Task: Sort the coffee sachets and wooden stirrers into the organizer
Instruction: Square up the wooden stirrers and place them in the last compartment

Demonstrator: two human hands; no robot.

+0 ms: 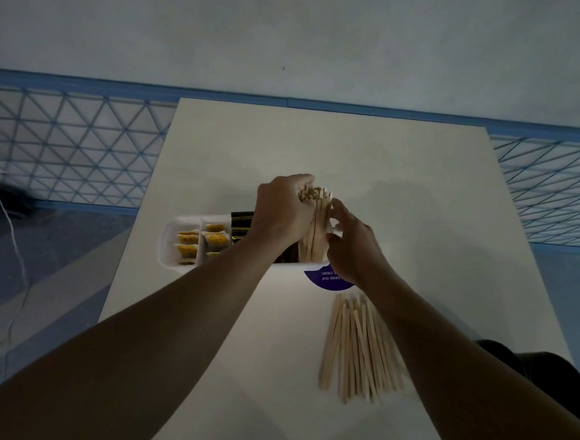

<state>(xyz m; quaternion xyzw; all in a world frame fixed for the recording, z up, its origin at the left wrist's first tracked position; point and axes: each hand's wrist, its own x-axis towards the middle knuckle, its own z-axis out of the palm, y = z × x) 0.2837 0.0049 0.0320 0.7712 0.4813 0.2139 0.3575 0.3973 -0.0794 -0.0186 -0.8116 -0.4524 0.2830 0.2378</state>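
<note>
The left hand [282, 212] is wrapping around an upright bundle of wooden stirrers [313, 231], its fingers [305, 181] curling closed over the top ends so that the tips of the sticks are poking out between them. The right hand [352, 244] is meeting the same bundle from three o'clock — fingers only partly bent, not closed into a fist, fingertips pressing against the side of the sticks. The bundle is standing in the right-hand compartment of the white organizer [168, 242], which is sitting near the middle of the pale tabletop [287, 144].

At nine o'clock from the bundle, dark sachets [242, 221] are filling the next compartment, partly hidden by the left wrist. Further toward nine o'clock, yellow-and-white sachets [217, 238] are lying in two compartments at the organizer's left end.

At six o'clock from the organizer, a loose heap of wooden stirrers [358, 348] is lying flat on the tabletop, fanning slightly — the right forearm is crossing over its right edge. A round purple sticker [325, 279] with white lettering is showing just under the organizer's near rim, between it and the heap.
</note>
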